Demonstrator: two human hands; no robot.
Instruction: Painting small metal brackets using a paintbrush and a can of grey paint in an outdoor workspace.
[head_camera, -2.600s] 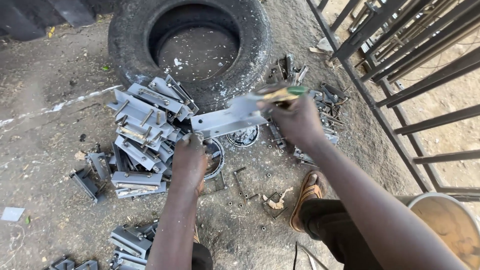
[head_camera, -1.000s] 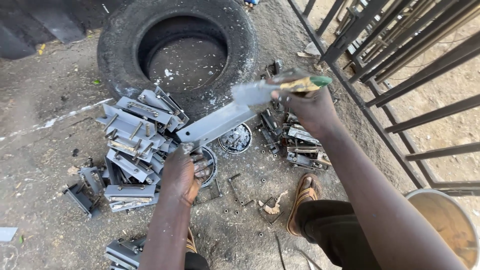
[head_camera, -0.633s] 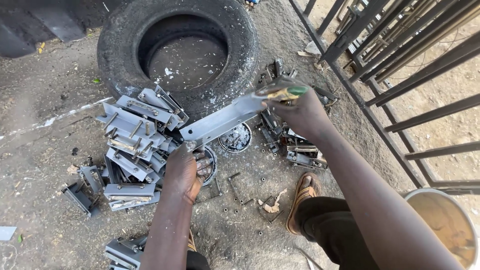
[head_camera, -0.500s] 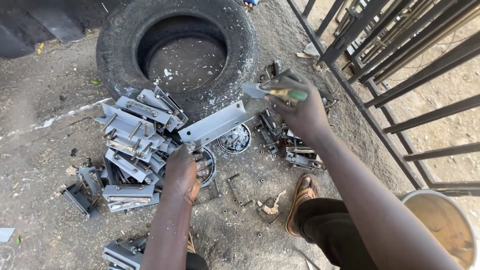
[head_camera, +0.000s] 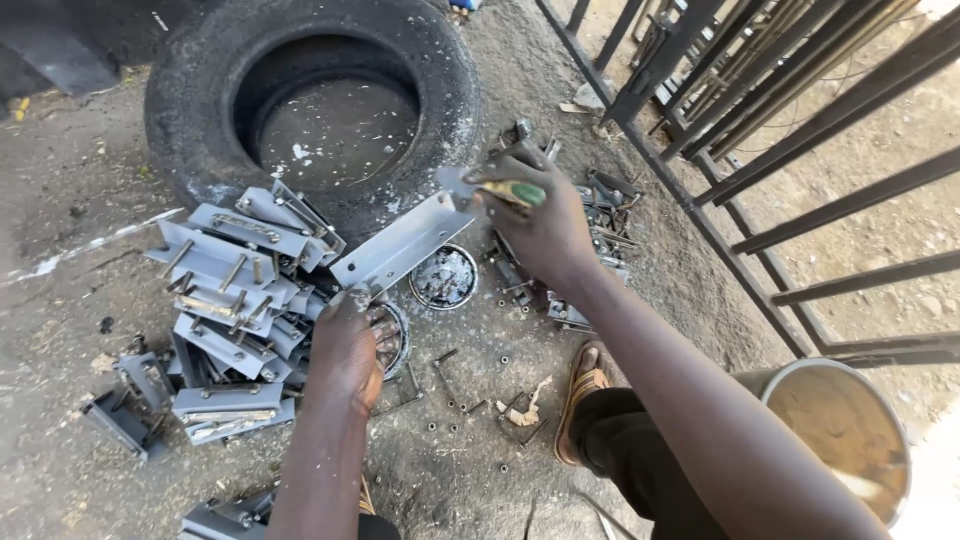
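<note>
Steel plate (head_camera: 405, 240) between tyre (head_camera: 200, 110) and bracket heap (head_camera: 235, 290).

Daylight falling evenly over shaded dirt ground (head_camera: 80, 300); sunlit sand beyond metal fence (head_camera: 800, 150) glaring pale at right. Bottom right corner blowing out white. Tyre (head_camera: 200, 110) interior staying dark, shadows soft. Forearms blurring slightly at lower edge. Wide-angle bending showing at frame edges.

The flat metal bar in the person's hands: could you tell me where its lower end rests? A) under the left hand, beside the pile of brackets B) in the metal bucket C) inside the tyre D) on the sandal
A: the left hand presses the lower end of the metal bar down beside the pile of brackets.
</note>
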